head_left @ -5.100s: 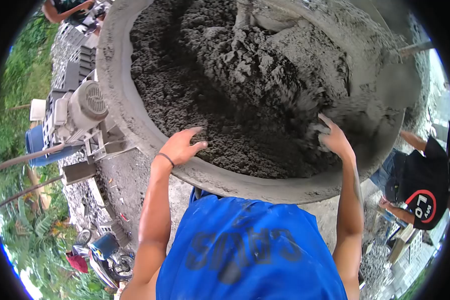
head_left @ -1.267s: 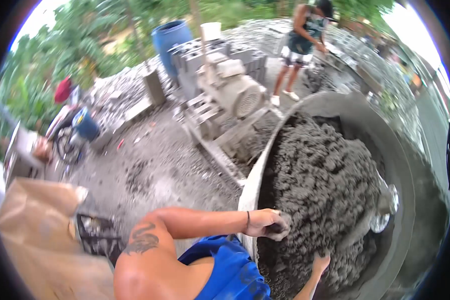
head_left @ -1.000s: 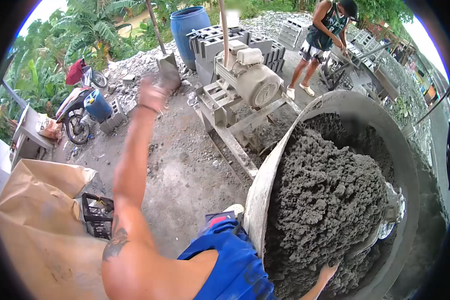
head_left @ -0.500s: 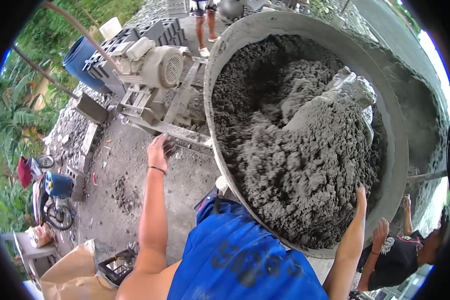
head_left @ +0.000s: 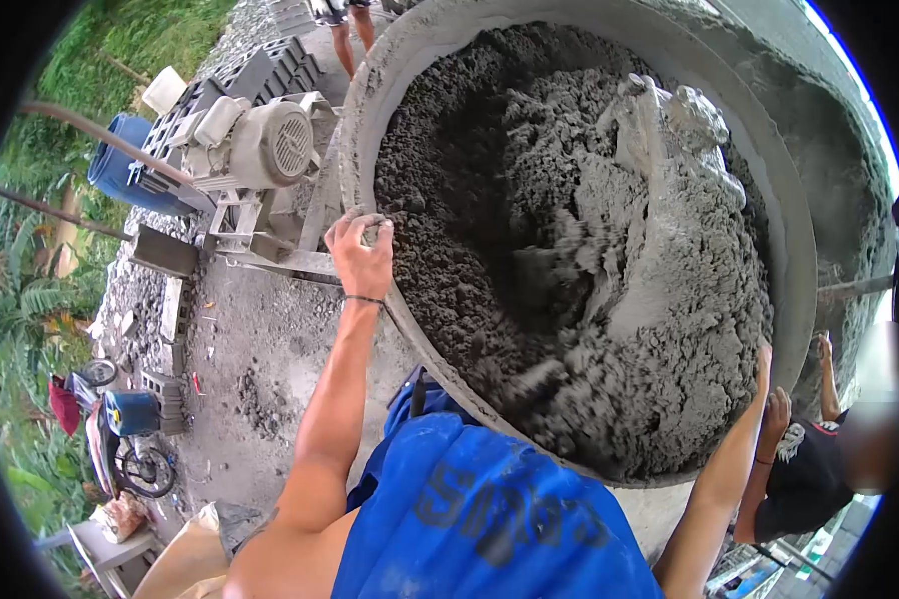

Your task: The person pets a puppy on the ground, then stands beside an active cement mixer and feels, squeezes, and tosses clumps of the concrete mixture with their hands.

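Observation:
A large round mixer drum (head_left: 797, 299) fills the upper right, holding damp grey concrete mix (head_left: 669, 409). Metal mixing blades (head_left: 694, 120) caked with grey stick out of the mix, part of which is blurred by motion. My left hand (head_left: 361, 258) is closed over the drum's left rim, its fingers curled on the edge. On the other side, my right hand (head_left: 760, 374) is seen edge-on near the lower right of the drum. Its fingers are hidden, so I cannot tell whether it grips the rim.
A motor (head_left: 270, 145) on a metal frame adjoins the drum's left side. Concrete blocks (head_left: 260, 75), a blue barrel (head_left: 130, 165) and a motorcycle (head_left: 135, 454) stand farther left. A co-worker in a black shirt (head_left: 794, 489) is close at right; another person's legs (head_left: 350, 40) show at the top.
My left hand has moved from the air beside the drum up onto its rim and closed there. My right hand has shifted up and right. The mix has changed shape, and the view has shifted.

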Available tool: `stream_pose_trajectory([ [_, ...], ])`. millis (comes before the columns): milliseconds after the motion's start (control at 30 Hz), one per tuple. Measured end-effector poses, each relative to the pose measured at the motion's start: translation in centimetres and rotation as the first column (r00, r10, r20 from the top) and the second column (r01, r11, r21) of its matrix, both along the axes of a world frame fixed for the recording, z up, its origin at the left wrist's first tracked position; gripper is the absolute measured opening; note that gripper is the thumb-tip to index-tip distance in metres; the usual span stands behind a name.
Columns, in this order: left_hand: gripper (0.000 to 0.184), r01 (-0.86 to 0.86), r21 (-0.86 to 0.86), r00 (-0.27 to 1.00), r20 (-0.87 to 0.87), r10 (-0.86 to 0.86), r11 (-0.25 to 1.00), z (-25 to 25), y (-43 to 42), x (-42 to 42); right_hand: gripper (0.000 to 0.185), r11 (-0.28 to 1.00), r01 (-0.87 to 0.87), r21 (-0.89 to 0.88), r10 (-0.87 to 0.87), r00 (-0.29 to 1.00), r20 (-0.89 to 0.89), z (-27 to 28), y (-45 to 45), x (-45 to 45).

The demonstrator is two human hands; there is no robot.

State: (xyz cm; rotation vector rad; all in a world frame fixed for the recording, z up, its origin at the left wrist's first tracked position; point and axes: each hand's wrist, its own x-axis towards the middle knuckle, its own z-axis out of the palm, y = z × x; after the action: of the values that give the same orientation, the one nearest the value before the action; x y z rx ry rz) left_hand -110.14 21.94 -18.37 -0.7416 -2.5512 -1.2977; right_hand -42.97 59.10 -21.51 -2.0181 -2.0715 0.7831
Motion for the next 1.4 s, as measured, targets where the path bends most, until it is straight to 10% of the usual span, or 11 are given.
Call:
stream_pose_trajectory([
  [300, 0.021, 0.023, -0.028, 0.999, -0.036, -0.024, 0.999, -0.1, 0.0, -0.2, 0.046, 0.944, 0.184, 0.276, -0.195, 0.981, 0.013, 0.4, 4.8, 6.6],
  [467, 0.022, 0.017, -0.018, 1.000, -0.014, -0.017, 1.000, -0.9, -0.2, -0.4, 0.051, 0.580, 0.691, 0.431, -0.696, 0.696, -0.177, -1.3, -0.5, 2.3],
  [567, 0.019, 0.028, 0.017, 1.000, -0.004, -0.028, 0.999, -0.7, -0.2, -0.3, 0.059, 0.454, 0.829, 0.327, -0.800, 0.541, -0.259, -8.2, -3.8, 0.9],
  [633, 0.020, 0.034, 0.012, 0.999, 0.012, -0.035, 0.999, -0.7, -0.2, -0.4, 0.060, 0.492, 0.656, -0.573, -0.853, 0.229, -0.469, -14.6, -5.4, 0.4],
  [700, 0.022, 0.020, -0.002, 1.000, 0.009, -0.020, 1.000, -1.1, -0.4, -0.6, 0.060, 0.774, 0.204, -0.599, -0.590, 0.575, -0.567, -18.2, -9.5, -3.5],
  [733, 0.022, 0.021, 0.001, 1.000, 0.011, -0.021, 1.000, -1.1, -0.4, -0.6, 0.060, 0.658, 0.206, -0.724, -0.713, 0.481, -0.511, -20.8, -9.3, -7.2],
  [767, 0.023, 0.020, -0.008, 1.000, 0.020, -0.020, 1.000, -1.2, -0.4, -0.6, 0.057, 0.758, 0.540, -0.366, -0.646, 0.698, -0.310, -23.8, -9.6, -10.4],
  [833, 0.023, 0.029, -0.007, 0.999, 0.040, -0.029, 1.000, -0.7, -0.3, -0.4, 0.055, 0.896, 0.409, -0.172, -0.408, 0.912, 0.038, -17.7, -10.6, -17.5],
  [933, 0.021, 0.005, 0.061, 0.993, 0.114, -0.012, 0.998, -0.6, -0.3, -0.2, 0.060, 0.898, 0.339, -0.279, -0.223, 0.900, 0.374, -9.6, -12.5, -24.3],
  [1267, 0.017, 0.127, 0.056, 0.992, 0.020, -0.128, 0.990, -0.3, -0.3, -0.3, 0.060, 0.916, 0.163, -0.366, -0.114, 0.982, 0.152, -9.6, -14.3, -24.7],
  [1400, 0.019, 0.080, 0.049, 0.995, 0.056, -0.082, 0.996, -0.4, -0.3, -0.2, 0.066, 0.993, 0.112, -0.028, -0.095, 0.930, 0.354, -8.0, -13.2, -21.7],
])
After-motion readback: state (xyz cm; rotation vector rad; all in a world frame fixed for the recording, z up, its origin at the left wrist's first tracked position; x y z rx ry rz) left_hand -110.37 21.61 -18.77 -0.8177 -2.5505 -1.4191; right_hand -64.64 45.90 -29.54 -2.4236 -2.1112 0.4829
